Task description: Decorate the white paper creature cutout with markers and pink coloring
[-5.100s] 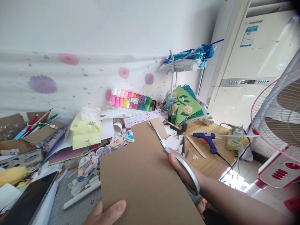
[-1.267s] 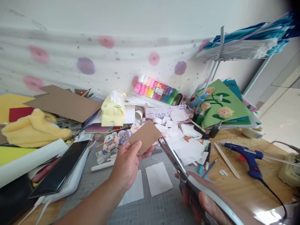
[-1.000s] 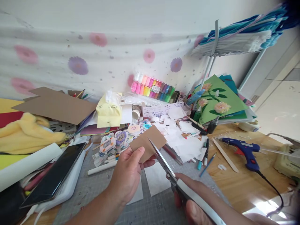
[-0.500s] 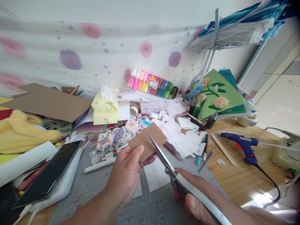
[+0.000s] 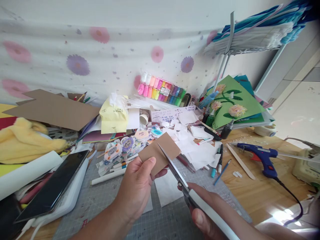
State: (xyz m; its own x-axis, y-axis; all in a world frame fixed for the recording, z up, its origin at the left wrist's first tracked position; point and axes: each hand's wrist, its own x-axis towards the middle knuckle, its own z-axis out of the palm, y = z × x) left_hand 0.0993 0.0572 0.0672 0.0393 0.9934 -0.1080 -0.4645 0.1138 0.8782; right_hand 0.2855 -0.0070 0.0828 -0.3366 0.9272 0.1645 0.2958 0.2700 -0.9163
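Note:
My left hand [image 5: 140, 181] pinches a small piece of brown cardboard [image 5: 172, 146] by its near left part, thumb on top and fingers underneath. In my right hand [image 5: 207, 210] is a pair of scissors [image 5: 178, 178] with pale grey handles. Its blades lie across the cardboard, the upper tip near the middle of the piece; the lower blade is hidden beneath. Under both hands a sheet of white paper [image 5: 167, 191] rests on the grey cutting mat [image 5: 105, 203].
Paper cut-outs [image 5: 127, 143] and white scraps [image 5: 197, 151] cover the mat's far side. A blue glue gun [image 5: 267, 160] lies on the right beside a wooden stick [image 5: 241, 161]. A phone [image 5: 55, 183] is at left; a large cardboard sheet [image 5: 55, 108] stands behind it.
The scissors' handles have come slightly closer together, with my right thumb shifting left. The whole view has shifted a little; my left hand keeps the same hold on the cardboard.

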